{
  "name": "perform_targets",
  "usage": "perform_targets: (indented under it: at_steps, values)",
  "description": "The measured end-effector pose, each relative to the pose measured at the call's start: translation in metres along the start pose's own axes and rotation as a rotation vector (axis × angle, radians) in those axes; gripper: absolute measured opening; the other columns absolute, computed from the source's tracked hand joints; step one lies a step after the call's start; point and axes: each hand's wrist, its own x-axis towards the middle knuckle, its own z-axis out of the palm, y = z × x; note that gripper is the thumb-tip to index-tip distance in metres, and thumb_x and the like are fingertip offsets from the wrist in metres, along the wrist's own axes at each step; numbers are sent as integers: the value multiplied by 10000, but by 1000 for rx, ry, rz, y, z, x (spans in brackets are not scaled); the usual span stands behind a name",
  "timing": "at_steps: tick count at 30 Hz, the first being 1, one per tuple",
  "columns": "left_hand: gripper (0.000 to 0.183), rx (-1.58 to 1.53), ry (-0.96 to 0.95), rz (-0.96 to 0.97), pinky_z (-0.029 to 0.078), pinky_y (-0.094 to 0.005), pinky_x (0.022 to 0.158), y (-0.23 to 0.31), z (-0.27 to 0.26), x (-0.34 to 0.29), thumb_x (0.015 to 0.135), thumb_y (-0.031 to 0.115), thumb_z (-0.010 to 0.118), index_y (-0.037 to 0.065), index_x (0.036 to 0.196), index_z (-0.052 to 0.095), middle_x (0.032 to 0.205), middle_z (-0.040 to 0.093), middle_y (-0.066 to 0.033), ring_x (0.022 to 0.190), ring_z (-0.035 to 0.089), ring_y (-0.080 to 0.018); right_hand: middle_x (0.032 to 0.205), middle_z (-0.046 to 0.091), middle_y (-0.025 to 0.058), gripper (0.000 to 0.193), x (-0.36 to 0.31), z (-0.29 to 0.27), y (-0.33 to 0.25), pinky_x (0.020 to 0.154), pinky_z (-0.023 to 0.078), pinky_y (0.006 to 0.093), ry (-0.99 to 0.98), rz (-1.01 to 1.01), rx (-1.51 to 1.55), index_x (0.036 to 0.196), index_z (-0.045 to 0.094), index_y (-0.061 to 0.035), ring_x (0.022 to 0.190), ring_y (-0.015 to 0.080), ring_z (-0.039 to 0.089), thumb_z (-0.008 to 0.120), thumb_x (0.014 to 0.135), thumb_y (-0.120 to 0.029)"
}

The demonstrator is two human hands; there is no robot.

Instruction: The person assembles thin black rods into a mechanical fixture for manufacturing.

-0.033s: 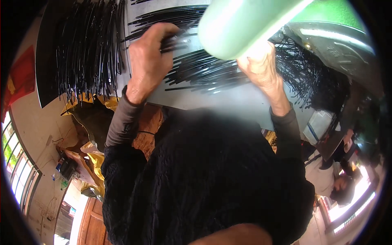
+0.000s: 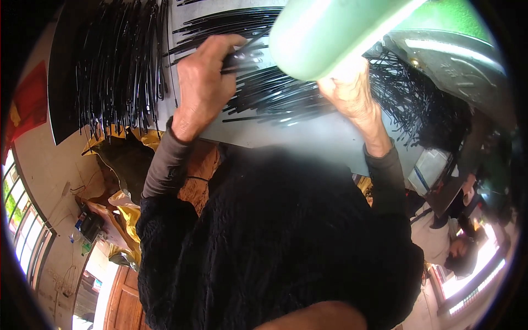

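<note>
My left hand [image 2: 203, 82] is closed around a small bundle of thin black strips [image 2: 247, 55] and holds it over a grey sheet [image 2: 308, 137] on the work surface. More black strips lie fanned out between my hands [image 2: 275, 93]. My right hand [image 2: 352, 96] rests at the edge of that fan. Its fingers are hidden behind a blurred pale green rounded object [image 2: 330, 33] close to the camera, so I cannot see what they hold. Both forearms wear grey sleeves under a black knitted top.
A dense row of black strips [image 2: 121, 66] hangs over the left part of the surface and a tangled heap [image 2: 423, 104] lies on the right. A white box [image 2: 432, 168] and another person [image 2: 451, 242] are at the lower right. Yellow sheeting [image 2: 129, 206] lies below the table.
</note>
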Motion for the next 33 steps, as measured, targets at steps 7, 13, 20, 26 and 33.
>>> perform_targets:
  at_steps: [7, 13, 20, 26, 33]
  values:
    - [417, 206, -149, 89, 474, -349, 552, 11, -3, -11, 596, -84, 588, 69, 981, 637, 800, 565, -69, 656, 599, -266, 774, 562, 67, 69, 9, 1, -2, 599, 459, 351, -79, -75, -31, 857, 630, -58, 656, 258, 590, 672, 808, -80]
    - [344, 164, -97, 158, 459, -351, 530, 11, 4, -7, 605, -62, 626, 64, 925, 623, 799, 536, -70, 636, 588, -268, 795, 556, 73, 88, 12, 5, -3, 600, 459, 367, -43, -131, -49, 870, 593, -62, 652, 275, 582, 659, 815, -76]
    - [262, 179, -133, 146, 469, -344, 547, 14, 6, -9, 637, -48, 632, 60, 870, 578, 799, 533, -70, 663, 593, -258, 816, 569, 70, 93, 10, 15, -6, 585, 458, 360, -10, -133, -70, 875, 588, -68, 653, 267, 588, 660, 817, -75]
    - [279, 317, -65, 241, 487, -338, 567, 19, 3, -11, 678, -46, 598, 46, 939, 631, 787, 534, -70, 695, 596, -239, 819, 592, 76, 114, 18, 16, -12, 572, 485, 331, -50, -56, 111, 898, 620, -44, 671, 246, 616, 669, 795, -30]
    - [238, 324, -37, 223, 477, -348, 549, 17, 0, -17, 664, -41, 603, 59, 877, 638, 768, 516, -69, 689, 590, -245, 829, 605, 57, 180, 10, 21, 2, 585, 489, 318, 50, -43, -21, 979, 673, -62, 683, 223, 625, 681, 799, -53]
